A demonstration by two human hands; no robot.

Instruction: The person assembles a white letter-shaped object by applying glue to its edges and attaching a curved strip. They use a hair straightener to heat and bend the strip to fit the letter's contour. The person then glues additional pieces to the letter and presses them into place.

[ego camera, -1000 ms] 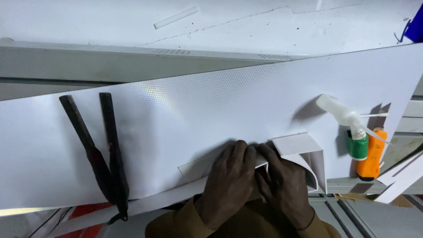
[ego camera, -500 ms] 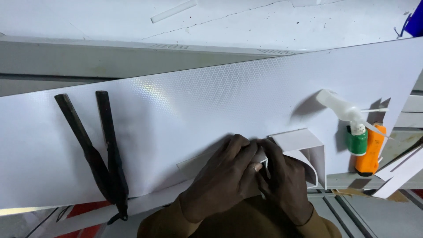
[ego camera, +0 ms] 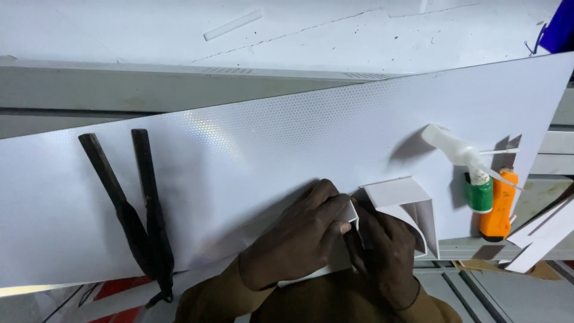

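Hands, left (ego camera: pixel 299 239), right (ego camera: pixel 382 254), pinching one backing strip (ego camera: pixel 397 197)

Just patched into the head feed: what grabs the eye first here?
The long white reflective sheet spans the bench corner to corner. At its lower edge the left hand and right hand pinch a curled-up white flap. Black shears lie open on the sheet's left; a spray bottle lies at right.

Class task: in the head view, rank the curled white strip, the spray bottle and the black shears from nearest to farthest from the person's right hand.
From the right hand:
1. Curled white strip, touching it.
2. Spray bottle, to its right.
3. Black shears, far left.
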